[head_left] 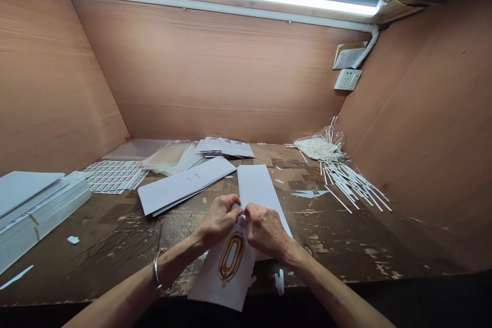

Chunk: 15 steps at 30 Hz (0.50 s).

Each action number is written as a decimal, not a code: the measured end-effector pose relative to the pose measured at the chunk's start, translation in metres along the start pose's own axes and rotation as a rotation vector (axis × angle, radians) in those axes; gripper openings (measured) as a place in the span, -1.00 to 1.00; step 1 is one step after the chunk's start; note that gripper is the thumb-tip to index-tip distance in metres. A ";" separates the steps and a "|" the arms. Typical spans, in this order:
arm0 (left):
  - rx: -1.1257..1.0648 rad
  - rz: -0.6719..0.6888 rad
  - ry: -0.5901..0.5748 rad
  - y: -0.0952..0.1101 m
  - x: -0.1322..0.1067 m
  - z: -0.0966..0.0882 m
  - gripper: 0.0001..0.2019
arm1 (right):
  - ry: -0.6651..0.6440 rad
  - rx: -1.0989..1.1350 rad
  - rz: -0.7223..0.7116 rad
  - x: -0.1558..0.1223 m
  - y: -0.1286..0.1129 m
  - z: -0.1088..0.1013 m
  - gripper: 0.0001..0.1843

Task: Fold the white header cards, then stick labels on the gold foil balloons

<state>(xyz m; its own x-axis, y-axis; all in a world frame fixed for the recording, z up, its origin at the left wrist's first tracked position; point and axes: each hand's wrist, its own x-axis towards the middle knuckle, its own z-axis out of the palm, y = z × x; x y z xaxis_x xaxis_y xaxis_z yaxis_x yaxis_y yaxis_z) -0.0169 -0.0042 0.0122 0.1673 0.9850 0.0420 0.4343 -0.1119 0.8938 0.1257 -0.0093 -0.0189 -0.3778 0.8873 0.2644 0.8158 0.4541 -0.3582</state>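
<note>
Gold-zero printed card [231,261] being pinched at its top
Left hand [222,219] and right hand [268,228] are grasping it close together, fingers clenched (probably for fine control), at the near end of the white paper stack [260,184].

Just below the fingers [257,221], I see a white card [207,287] with a golden-brown 0 [240,250] on it. The bangle [156,270] down and left of them gleams silver. Beyond the fingers the strips [261,187] are white; well to their left, the sheets [115,175] carry rows of small dark and reddish marks on white. Right of the fingers, the sticks [351,183] are white too. Around them all, the bench [338,246] is dark brown, flecked with pale scuffs; past it the wall [230,72] is pinkish tan.
</note>
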 end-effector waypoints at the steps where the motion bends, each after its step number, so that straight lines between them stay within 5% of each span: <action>1: -0.012 0.002 -0.012 0.001 0.000 -0.001 -0.92 | -0.013 0.042 -0.015 0.001 0.000 -0.001 -0.88; 4: -0.210 -0.077 -0.075 0.001 0.001 -0.008 -0.89 | -0.036 0.347 -0.014 0.005 0.004 -0.006 -0.86; 9: -0.693 -0.156 -0.244 -0.009 0.004 -0.029 -0.66 | -0.128 1.045 0.247 0.007 0.013 -0.016 -0.85; 15: -0.721 -0.146 -0.374 -0.022 0.002 -0.042 -0.50 | -0.235 1.356 0.334 0.007 0.024 -0.010 -0.78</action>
<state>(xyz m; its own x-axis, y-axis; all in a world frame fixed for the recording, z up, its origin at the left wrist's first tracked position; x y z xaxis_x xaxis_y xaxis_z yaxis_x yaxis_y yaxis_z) -0.0636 0.0053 0.0116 0.4922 0.8600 -0.1348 -0.1788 0.2514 0.9512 0.1468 0.0068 -0.0166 -0.4264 0.8981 -0.1078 -0.1166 -0.1728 -0.9780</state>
